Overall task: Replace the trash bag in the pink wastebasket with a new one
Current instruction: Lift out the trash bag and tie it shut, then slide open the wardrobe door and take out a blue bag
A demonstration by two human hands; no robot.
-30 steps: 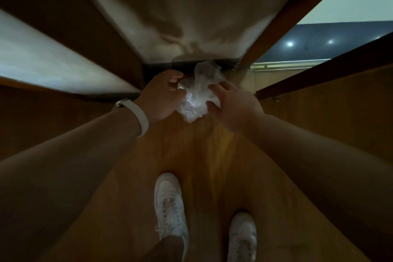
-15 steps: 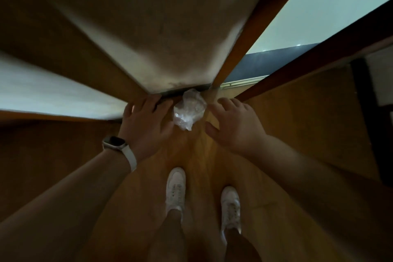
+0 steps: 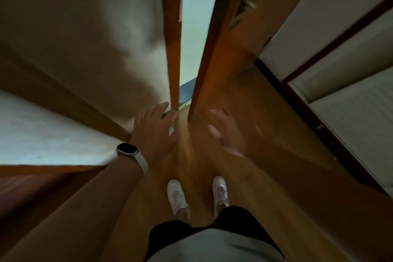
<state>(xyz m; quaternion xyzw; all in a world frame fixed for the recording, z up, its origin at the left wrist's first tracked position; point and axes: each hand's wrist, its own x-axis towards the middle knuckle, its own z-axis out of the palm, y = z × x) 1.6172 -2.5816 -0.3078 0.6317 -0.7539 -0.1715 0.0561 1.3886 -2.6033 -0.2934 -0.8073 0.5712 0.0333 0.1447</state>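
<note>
My left hand (image 3: pixel 154 132), with a watch on its wrist, hangs over the wooden floor (image 3: pixel 191 151) by the door frame, fingers spread. Only a small white sliver of the crumpled clear trash bag (image 3: pixel 171 130) shows at the hand's right edge; the rest is hidden behind it. I cannot tell whether the hand touches the bag. To the right my right hand (image 3: pixel 225 132) is blurred, palm open, holding nothing. No pink wastebasket appears in this view.
A narrow door gap (image 3: pixel 187 49) runs between two wooden door edges straight ahead. A pale wall (image 3: pixel 85 38) stands on the left and pale panels (image 3: pixel 340 70) on the right. My white shoes (image 3: pixel 176 195) stand on the floor below.
The view has risen and turned toward the door gap. Both hands have drawn apart from the crumpled bag, which was in plain sight between them and is now almost fully hidden.
</note>
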